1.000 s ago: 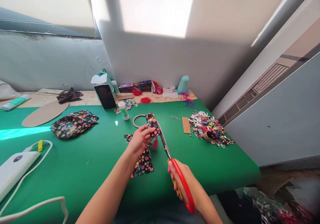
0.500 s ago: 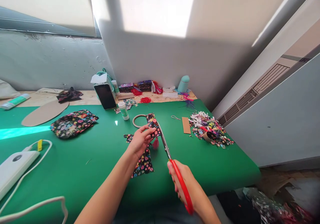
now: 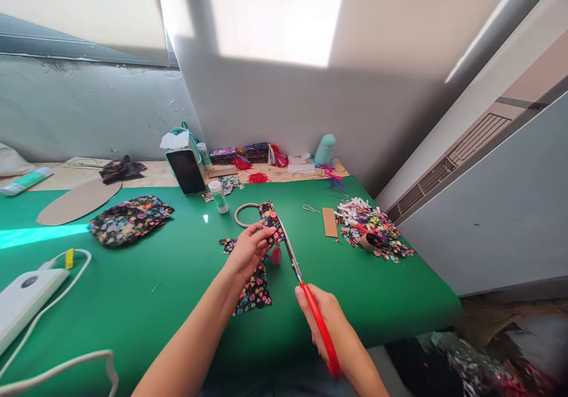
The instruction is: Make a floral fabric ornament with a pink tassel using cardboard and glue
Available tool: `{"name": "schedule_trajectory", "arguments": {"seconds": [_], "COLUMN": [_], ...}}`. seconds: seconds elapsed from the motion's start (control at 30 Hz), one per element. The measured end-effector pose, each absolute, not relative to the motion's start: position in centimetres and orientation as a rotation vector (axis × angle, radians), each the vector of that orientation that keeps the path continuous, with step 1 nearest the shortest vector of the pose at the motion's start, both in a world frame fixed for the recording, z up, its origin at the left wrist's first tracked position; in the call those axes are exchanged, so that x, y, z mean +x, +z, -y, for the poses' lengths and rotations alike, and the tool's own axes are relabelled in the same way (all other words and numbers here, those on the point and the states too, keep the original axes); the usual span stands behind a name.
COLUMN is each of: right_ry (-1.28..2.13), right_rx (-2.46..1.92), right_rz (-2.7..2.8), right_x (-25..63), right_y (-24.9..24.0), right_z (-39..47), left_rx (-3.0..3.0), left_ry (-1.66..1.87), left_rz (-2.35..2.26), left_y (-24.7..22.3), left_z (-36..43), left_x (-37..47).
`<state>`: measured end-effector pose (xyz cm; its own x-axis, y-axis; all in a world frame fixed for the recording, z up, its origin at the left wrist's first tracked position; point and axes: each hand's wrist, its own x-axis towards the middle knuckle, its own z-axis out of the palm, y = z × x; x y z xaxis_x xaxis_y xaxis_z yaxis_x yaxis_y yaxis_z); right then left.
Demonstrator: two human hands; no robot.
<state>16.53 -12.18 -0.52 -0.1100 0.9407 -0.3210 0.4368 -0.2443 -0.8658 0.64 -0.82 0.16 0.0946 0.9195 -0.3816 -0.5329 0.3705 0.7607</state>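
Between the thumb and fingers of my left hand [image 3: 249, 249] is a small piece of black floral fabric [image 3: 268, 212]. My right hand [image 3: 326, 320] grips red-handled scissors [image 3: 293, 260], their blades lying along the right edge of that fabric. A dark pink tassel [image 3: 276, 255] shows just below the held piece. Under my left wrist lies a larger floral fabric piece [image 3: 260, 290], partly hidden by the hand. Beyond my left fingers rests a ring-shaped band [image 3: 243, 215]; whether it joins the fabric I cannot tell.
A glue stick [image 3: 218, 197] and a phone [image 3: 186, 171] stand at the back. Fabric scraps [image 3: 377, 231] are heaped at right beside a cardboard rectangle [image 3: 329, 222]. Folded floral fabric [image 3: 131, 219], a grey oval [image 3: 80, 202] and a white power bank [image 3: 31, 302] with its cable lie left.
The scissors' red handles have drawn closer together as my right hand squeezes. My left hand and the fabric have barely moved.
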Motion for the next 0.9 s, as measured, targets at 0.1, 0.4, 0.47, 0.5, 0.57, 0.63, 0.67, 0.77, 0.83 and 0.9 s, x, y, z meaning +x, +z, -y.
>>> {"name": "schedule_trajectory", "arguments": {"seconds": [0.1,0.4,0.47,0.5,0.57,0.63,0.67,0.77,0.83,0.9], "right_ry": [1.314,1.435,1.451,1.452,1.455,1.466,1.470,1.451,1.448,1.455], "right_rx": [-1.679,-1.667,-1.668,-1.667,-1.666,-1.670,-1.674,-1.652,-1.600,-1.549], "right_rz": [1.538,1.346,1.299,1.279,1.234,1.201,1.194,1.208,1.186,1.126], "right_x": [16.4,16.4,16.5,16.6,16.8,17.2,17.3,17.9,18.1,18.2], "right_y": [-0.4,-2.1,-2.3,-2.4,-2.5,-2.5,-2.5,-2.5,-2.6,-2.7], "right_z": [12.1,12.3,12.3,12.2,12.0,11.7,11.6,11.2,11.0,10.9], "left_rx": [0.490,0.455,0.458,0.463,0.484,0.515,0.535,0.601,0.640,0.668], "left_ry": [1.143,1.144,1.156,1.167,1.192,1.221,1.236,1.272,1.281,1.272], "left_rz": [-0.967,-0.994,-0.998,-1.000,-1.000,-0.995,-0.992,-0.987,-0.987,-0.982], "left_y": [0.1,0.2,0.2,0.2,0.3,0.3,0.2,0.1,0.1,0.1], "left_z": [0.8,0.8,0.8,0.7,0.7,0.7,0.8,0.9,0.9,1.0], "left_x": [0.7,0.6,0.5,0.5,0.5,0.5,0.6,0.7,0.7,0.7]}}
